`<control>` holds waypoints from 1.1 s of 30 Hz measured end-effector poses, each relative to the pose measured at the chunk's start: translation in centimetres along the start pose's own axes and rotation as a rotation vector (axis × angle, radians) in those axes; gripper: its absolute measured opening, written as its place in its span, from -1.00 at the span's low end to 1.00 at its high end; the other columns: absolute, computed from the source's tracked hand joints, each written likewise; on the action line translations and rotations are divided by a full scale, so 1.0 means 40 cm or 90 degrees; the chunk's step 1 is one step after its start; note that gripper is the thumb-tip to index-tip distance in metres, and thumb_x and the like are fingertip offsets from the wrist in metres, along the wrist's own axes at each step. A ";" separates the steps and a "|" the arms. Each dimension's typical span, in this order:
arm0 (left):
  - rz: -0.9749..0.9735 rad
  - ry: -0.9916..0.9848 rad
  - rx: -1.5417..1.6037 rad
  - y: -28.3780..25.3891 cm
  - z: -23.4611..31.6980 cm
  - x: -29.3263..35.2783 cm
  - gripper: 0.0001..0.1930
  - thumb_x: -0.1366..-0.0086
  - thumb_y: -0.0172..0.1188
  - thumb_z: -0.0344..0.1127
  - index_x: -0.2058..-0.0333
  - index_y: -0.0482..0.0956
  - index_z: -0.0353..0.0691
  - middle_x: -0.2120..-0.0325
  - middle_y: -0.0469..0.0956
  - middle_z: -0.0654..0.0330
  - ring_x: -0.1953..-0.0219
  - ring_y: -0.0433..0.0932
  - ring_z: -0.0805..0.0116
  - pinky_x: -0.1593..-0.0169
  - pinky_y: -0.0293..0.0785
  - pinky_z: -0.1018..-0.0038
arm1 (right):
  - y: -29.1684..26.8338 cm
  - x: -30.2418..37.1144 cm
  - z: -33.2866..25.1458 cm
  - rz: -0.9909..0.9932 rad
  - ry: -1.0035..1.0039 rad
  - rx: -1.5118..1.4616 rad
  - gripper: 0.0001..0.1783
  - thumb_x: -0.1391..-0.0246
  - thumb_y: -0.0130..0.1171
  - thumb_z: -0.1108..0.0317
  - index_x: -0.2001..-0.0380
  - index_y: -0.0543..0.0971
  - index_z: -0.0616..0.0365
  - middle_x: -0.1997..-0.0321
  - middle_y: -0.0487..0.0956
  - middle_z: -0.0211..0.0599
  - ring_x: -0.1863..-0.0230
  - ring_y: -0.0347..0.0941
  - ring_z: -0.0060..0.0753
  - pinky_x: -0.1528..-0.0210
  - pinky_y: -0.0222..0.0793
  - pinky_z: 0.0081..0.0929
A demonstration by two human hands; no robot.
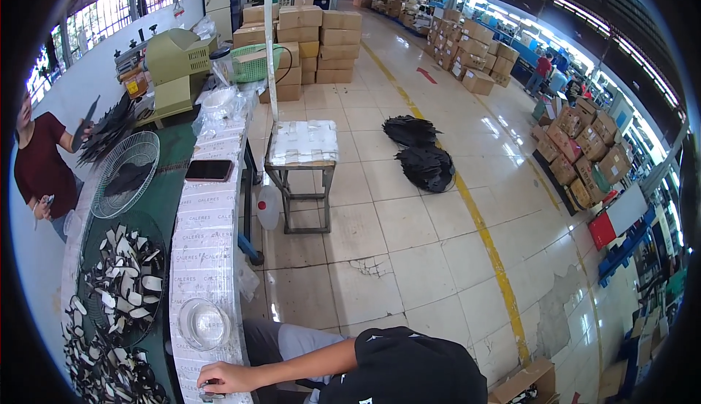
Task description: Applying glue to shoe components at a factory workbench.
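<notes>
From the lower edge my right arm, in a black short sleeve, reaches left across to the covered workbench. My right hand (223,378) rests at the bench's near end, fingers curled down over a small dark and silvery object, too small and covered to name. Just beyond it stands a clear round plastic tub (204,324). My left hand is out of the picture. To the left of the bench, black and white cut pieces (128,280) lie heaped in a basket, and more are piled nearer (109,367).
A phone (209,170) lies farther along the bench. A co-worker (47,163) at far left holds a black piece beside a wire basket (128,174). A padded stool (303,141), a plastic jug (268,207), black bundles (423,167) and stacked cartons (339,46) stand beyond.
</notes>
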State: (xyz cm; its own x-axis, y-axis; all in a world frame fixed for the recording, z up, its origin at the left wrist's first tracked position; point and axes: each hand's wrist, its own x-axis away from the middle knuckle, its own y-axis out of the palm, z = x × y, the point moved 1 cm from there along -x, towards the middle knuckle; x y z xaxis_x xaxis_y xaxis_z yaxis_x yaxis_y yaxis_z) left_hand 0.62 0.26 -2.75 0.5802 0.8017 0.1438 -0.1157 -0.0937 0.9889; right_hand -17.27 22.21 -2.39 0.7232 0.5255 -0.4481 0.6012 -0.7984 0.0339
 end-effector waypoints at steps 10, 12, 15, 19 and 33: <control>-0.127 -0.098 -0.626 0.008 0.094 -0.018 -0.76 -0.35 0.00 -0.33 0.22 0.50 -0.44 0.19 0.51 0.00 0.04 0.43 0.14 -0.11 0.33 0.19 | 0.004 -0.004 -0.012 0.030 0.033 -0.028 -0.80 -0.11 0.14 0.43 0.25 0.53 0.35 0.33 0.50 -0.13 0.44 0.42 -0.32 0.37 0.32 -0.43; -0.153 -0.094 -0.684 0.043 0.088 0.007 -0.76 -0.36 0.00 -0.34 0.22 0.48 -0.46 0.18 0.49 -0.04 0.01 0.40 0.09 -0.12 0.29 0.16 | 0.009 -0.006 -0.005 0.035 0.022 -0.026 -0.80 -0.11 0.14 0.43 0.25 0.53 0.35 0.34 0.51 -0.13 0.44 0.42 -0.32 0.37 0.32 -0.43; -0.088 -0.060 -0.640 0.079 0.063 0.038 -0.71 -0.39 -0.04 -0.31 0.21 0.45 -0.51 0.18 0.49 -0.08 0.03 0.40 0.04 -0.07 0.32 0.13 | 0.015 -0.006 -0.006 0.041 0.013 -0.024 -0.80 -0.11 0.14 0.43 0.25 0.53 0.36 0.34 0.51 -0.13 0.44 0.42 -0.31 0.37 0.32 -0.43; -0.074 0.024 -0.865 0.066 0.051 0.033 -0.67 -0.44 -0.10 -0.27 0.18 0.43 -0.53 0.16 0.49 -0.12 0.08 0.42 0.06 -0.02 0.37 0.22 | 0.008 0.001 -0.007 0.047 0.019 -0.022 -0.80 -0.10 0.14 0.43 0.24 0.53 0.36 0.33 0.51 -0.12 0.43 0.43 -0.31 0.36 0.33 -0.43; 0.040 -0.022 -0.672 -0.150 0.122 -0.022 -0.51 -0.30 0.17 -0.13 -0.16 0.37 -0.13 -0.06 0.42 0.21 0.04 0.43 0.28 0.05 0.40 0.39 | 0.018 -0.003 -0.010 -0.011 0.173 -0.020 -0.74 -0.21 0.15 0.35 0.08 0.56 0.23 0.24 0.56 -0.31 0.34 0.44 -0.57 0.27 0.39 -0.56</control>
State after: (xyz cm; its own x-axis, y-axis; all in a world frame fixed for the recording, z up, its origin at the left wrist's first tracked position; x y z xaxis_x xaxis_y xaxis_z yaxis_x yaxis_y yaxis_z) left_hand 4.73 -2.75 -8.62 0.5700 0.7941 0.2109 -0.7786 0.4400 0.4475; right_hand -16.81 21.71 -1.96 0.7745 0.6023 -0.1932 0.6218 -0.7810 0.0579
